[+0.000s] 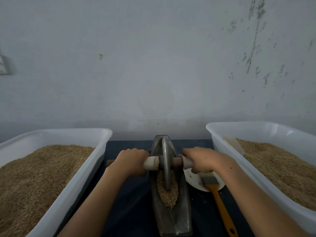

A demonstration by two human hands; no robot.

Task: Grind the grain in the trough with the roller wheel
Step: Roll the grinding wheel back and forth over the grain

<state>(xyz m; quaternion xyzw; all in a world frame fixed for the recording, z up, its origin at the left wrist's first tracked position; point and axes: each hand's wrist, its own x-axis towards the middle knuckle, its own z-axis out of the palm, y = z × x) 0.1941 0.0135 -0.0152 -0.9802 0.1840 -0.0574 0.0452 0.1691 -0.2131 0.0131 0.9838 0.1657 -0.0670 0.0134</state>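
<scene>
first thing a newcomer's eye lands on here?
Dead centre: both hands, left hand and right hand, grip the axle of a metal roller wheel standing in a boat-shaped trough of grain. Flanking it, two white tubs heaped with grain.

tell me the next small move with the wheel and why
Probably roll the roller wheel back toward you. Both hands, left hand and right hand, grip the axle, the wheel sits toward the far half of the trough, and most visible grain lies nearer you.
</scene>
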